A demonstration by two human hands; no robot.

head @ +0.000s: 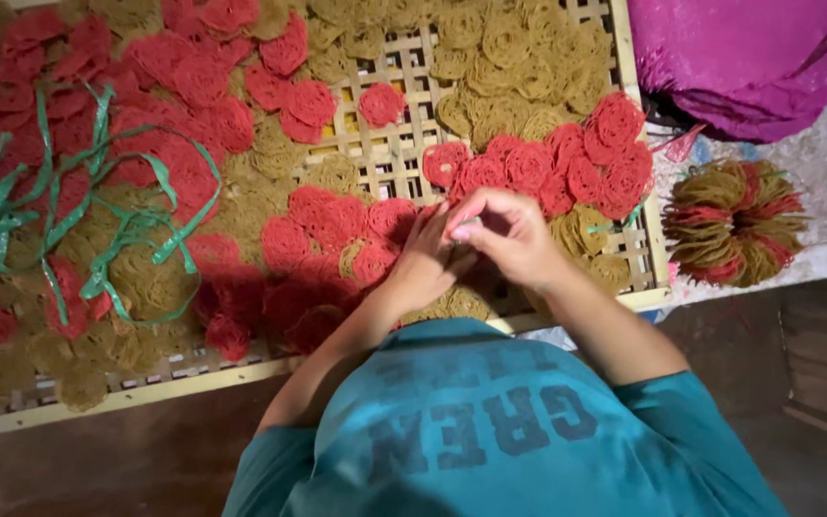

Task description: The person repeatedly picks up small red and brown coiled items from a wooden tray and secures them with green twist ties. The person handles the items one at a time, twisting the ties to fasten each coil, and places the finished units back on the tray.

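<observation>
My two hands meet over the near edge of a woven bamboo tray (390,158). My left hand (423,263) is curled, its fingers pressed against my right hand (509,239). The right fingers pinch a small pale piece between them; what it is I cannot tell. Round lacy crackers lie under and around the hands, red ones (528,168) beyond the fingers and tan ones (509,57) farther back. More red crackers (318,225) lie just left of my left hand.
Loose green plastic strips (98,230) lie tangled over the crackers at the left. A tied bundle of red and tan crackers (734,222) sits right of the tray on a pale surface. Magenta fabric or plastic (748,57) fills the top right corner.
</observation>
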